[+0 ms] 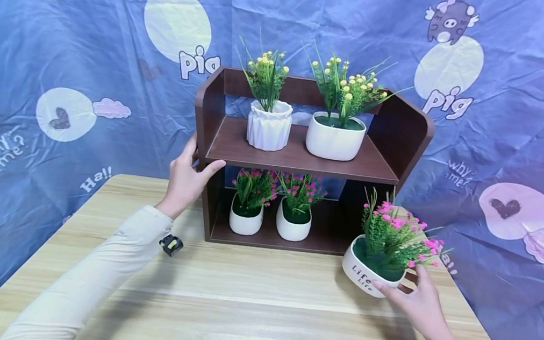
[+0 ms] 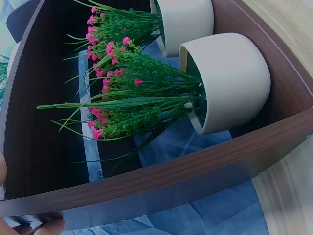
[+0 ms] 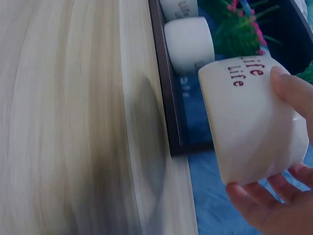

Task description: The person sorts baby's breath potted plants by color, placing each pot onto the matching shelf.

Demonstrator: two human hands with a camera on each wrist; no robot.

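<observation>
My right hand (image 1: 418,301) grips a white oval flower pot (image 3: 254,122) lettered "Life", with pink artificial flowers (image 1: 398,224) in it. Thumb on the front and fingers underneath, it holds the pot tilted above the table, by the right front corner of a dark brown two-tier shelf (image 1: 302,162). On the shelf's left side my left hand (image 1: 186,178) grips the side panel (image 2: 161,188), thumb at the front edge of the upper board. Two small white pots with pink flowers, one left (image 1: 245,223) and one right (image 1: 293,228), stand on the lower tier.
On the upper tier stand a fluted white pot (image 1: 269,129) and an oval white pot (image 1: 335,140), both with yellow flowers. The shelf rests at the back of a wooden table (image 1: 260,304). Behind hangs a blue printed cloth (image 1: 69,44).
</observation>
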